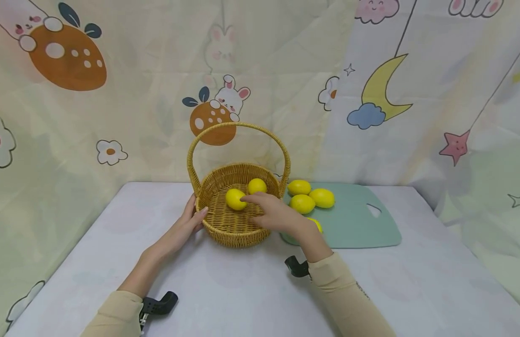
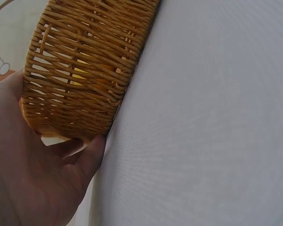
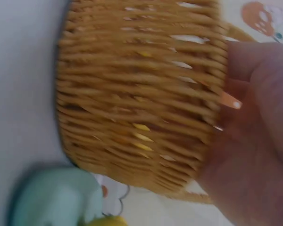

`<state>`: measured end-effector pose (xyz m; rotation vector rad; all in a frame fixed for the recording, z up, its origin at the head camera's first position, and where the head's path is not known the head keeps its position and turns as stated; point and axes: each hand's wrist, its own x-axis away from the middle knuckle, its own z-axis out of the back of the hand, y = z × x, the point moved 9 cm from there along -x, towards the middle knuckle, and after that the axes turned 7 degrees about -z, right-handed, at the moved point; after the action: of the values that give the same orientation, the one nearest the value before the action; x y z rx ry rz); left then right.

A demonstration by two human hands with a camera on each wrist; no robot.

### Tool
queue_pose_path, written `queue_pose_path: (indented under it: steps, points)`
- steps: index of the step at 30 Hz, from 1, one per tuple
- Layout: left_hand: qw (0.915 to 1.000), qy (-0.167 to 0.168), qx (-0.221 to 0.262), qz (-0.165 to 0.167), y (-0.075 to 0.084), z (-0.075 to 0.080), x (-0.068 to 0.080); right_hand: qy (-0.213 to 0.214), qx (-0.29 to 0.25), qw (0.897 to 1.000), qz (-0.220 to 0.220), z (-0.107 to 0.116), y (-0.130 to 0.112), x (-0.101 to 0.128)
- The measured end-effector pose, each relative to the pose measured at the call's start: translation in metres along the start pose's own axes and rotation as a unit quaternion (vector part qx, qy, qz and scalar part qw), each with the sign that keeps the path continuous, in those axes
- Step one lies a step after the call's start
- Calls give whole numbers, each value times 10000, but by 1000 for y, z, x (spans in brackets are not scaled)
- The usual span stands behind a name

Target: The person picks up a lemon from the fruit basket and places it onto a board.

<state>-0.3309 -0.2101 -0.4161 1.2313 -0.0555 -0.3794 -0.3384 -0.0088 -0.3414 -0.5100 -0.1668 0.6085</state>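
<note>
A round wicker basket (image 1: 236, 238) with a tall arched handle stands on the table. My left hand (image 1: 186, 227) holds its left side, thumb by the rim; in the left wrist view the fingers (image 2: 90, 157) reach to the basket's base. Inside lie two lemons, a nearer lemon (image 1: 235, 199) and a farther lemon (image 1: 257, 186). My right hand (image 1: 281, 215) reaches over the right rim into the basket. Its index finger extends to the nearer lemon's right edge, and the thumb stands apart below. The right wrist view shows the basket's woven wall (image 3: 137, 94) beside this hand.
Right of the basket lies a pale green cutting board (image 1: 352, 224) with a handle hole. Several lemons (image 1: 303, 204) rest on its left part, one partly hidden behind my right wrist. A printed cloth (image 1: 158, 93) hangs behind the white table (image 1: 226, 290).
</note>
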Motion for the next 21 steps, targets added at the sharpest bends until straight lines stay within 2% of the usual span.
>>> queue_pose_path:
  steps: [7, 12, 21]
  points:
    - [10000, 33, 8, 28, 1, 1, 1, 379, 191, 9991, 28, -6, -3, -13]
    - [9999, 68, -77, 76, 0, 3, 1, 403, 145, 9990, -95, -7, -3, -19]
    - [9999, 62, 76, 94, -2, 1, 0, 403, 52, 9990, -195, -14, -1, -38]
